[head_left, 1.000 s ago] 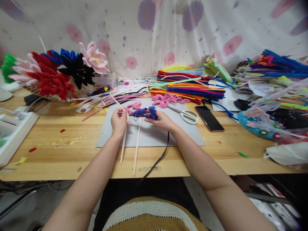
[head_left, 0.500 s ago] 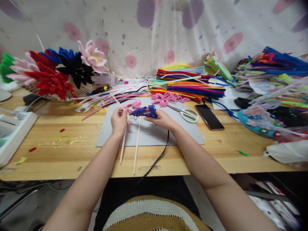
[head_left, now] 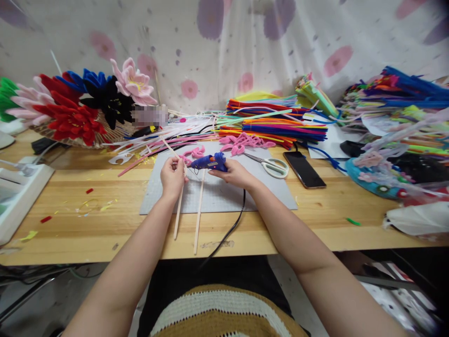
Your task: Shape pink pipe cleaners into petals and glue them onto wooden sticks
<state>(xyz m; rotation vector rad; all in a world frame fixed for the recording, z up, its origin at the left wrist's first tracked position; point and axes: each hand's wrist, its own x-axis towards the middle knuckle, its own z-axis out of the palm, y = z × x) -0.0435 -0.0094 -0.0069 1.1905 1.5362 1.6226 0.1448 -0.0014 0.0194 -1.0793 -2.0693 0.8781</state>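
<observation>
My left hand (head_left: 172, 177) is closed on thin wooden sticks; one stick (head_left: 178, 210) slants down toward the table's front edge, and a thin end pokes out above the fingers. In my right hand (head_left: 234, 174) is a blue hot glue gun (head_left: 209, 163), its nozzle pointing left, close to the left fingertips. Whether the nozzle touches the stick I cannot tell. Another wooden stick (head_left: 199, 213) lies on the grey mat (head_left: 224, 201) below the gun. Pink fuzzy pieces (head_left: 193, 152) rest just beyond the left hand, and a pink pipe-cleaner shape (head_left: 242, 142) lies behind the gun.
Scissors (head_left: 271, 167) and a phone (head_left: 304, 171) lie to the right. Pipe-cleaner bundles (head_left: 284, 130) line the back. Fuzzy flowers (head_left: 75, 119) stand at left, near a white power strip (head_left: 26, 201). The black cord (head_left: 233, 229) runs over the table's front edge.
The view has shifted very slightly. Both hands, the glue gun and the sticks keep nearly the same positions.
</observation>
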